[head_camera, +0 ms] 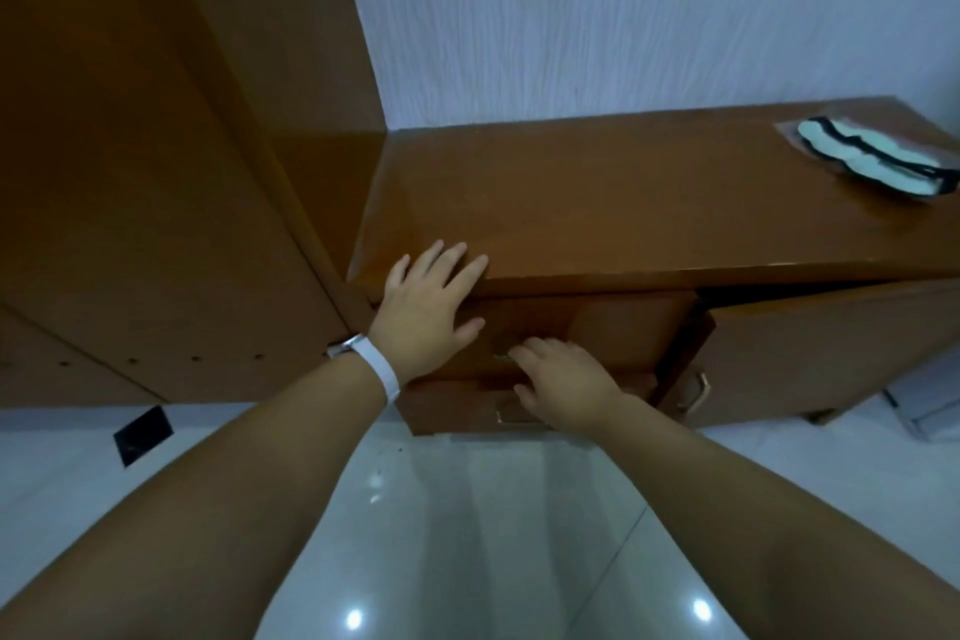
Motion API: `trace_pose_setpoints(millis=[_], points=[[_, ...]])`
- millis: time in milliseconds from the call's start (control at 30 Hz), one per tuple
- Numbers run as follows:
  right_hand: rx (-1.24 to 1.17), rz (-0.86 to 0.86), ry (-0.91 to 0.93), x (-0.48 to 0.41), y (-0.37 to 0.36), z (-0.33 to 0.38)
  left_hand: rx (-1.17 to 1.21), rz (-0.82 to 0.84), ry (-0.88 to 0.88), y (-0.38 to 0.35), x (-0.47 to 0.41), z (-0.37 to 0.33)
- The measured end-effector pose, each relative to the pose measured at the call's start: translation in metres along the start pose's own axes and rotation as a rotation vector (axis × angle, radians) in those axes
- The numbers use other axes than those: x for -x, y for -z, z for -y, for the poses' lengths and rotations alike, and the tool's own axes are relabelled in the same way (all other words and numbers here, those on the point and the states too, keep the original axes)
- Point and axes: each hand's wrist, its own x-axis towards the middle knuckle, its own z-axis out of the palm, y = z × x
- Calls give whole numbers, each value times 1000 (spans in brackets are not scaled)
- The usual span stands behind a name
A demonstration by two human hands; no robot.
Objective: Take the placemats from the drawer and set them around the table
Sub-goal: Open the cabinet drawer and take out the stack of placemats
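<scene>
Top drawer [597, 325] sits just under the bench [623, 203] front edge, its contents hidden from me. My right hand [566, 382] is at its handle [501, 357], grip unclear; my left hand [426, 312] lies flat, fingers spread, on the bench edge.

Drawer handle [501, 357] (under right hand [563, 382]) half-hidden

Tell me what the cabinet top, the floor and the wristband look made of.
Cabinet top: wood or wood veneer, orange-brown, with a glossy lacquer, judging by its soft sheen. Floor: pale glazed tile or polished stone; it mirrors bright light spots and shows a joint line. Wristband: smooth, white and matte, probably silicone or plastic; too blurred to be sure.
</scene>
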Motion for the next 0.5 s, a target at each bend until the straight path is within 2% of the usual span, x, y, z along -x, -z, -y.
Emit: trace_pose_setpoints(millis=[267,500], points=[[-11,-99,-8,-8,-26,-5,-16,-129,13,-15,-4,1],[-25,-87,-20,-6,-25,-2,-9,-93,29,-11,-5,-1]])
